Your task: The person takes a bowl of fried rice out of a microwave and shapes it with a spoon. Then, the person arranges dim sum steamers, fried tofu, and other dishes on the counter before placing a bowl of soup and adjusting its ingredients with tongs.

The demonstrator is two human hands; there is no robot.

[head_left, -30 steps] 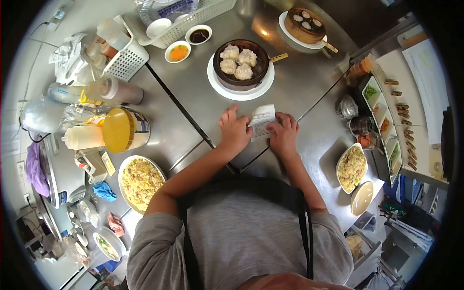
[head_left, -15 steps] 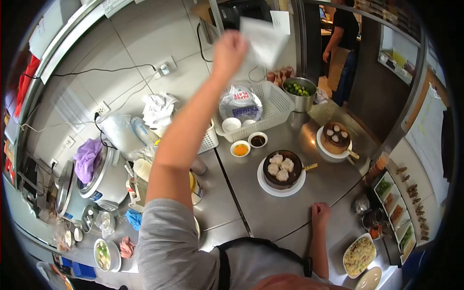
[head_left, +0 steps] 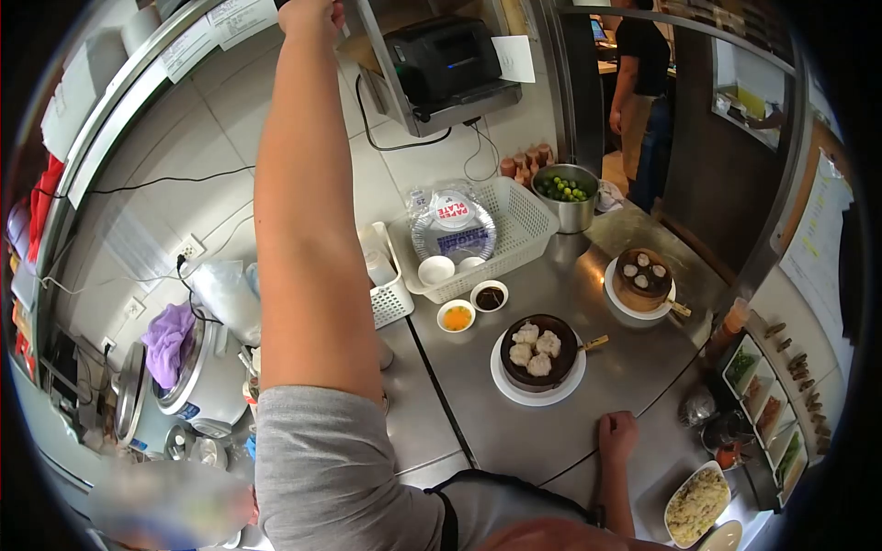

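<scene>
L hand point(head_left: 310, 18): raised at full arm reach to the top edge of the view. Fingers look curled, but the edge cuts the hand; cannot tell whether it grips paper or is released. Upper paper slip point(head_left: 241, 22): on the rail just beside the L hand, printed side to camera, top part cut by the frame; contact w/ the hand not determinable. Lower paper slip point(head_left: 189, 50): same rail, next one down-left. Long axis of each slip's visible part lies along the rail, i.e. diag., up-right to down-left in view.

R hand point(head_left: 618, 433): loosely clenched, resting on the steel tabletop point(head_left: 560, 445), nr the front steamer point(head_left: 512, 372).

Surroundings: front steamer sits on a white plate point(head_left: 557, 393) w/ four dumplings point(head_left: 535, 349) inside; its clip point(head_left: 595, 343) points R and slightly up. Rear steamer point(head_left: 634, 297), also plated, stands farther back to the R. Bowl of orange sauce point(head_left: 457, 318) and bowl of dark sauce point(head_left: 490, 297) stand side by side btwn the front steamer and the white basket point(head_left: 533, 246). Pot point(head_left: 571, 217) of green fruit: beside the basket, R side. Oval rice dish point(head_left: 698, 505): lower R. Second person point(head_left: 643, 57): standing beyond the opening, upper R
</scene>
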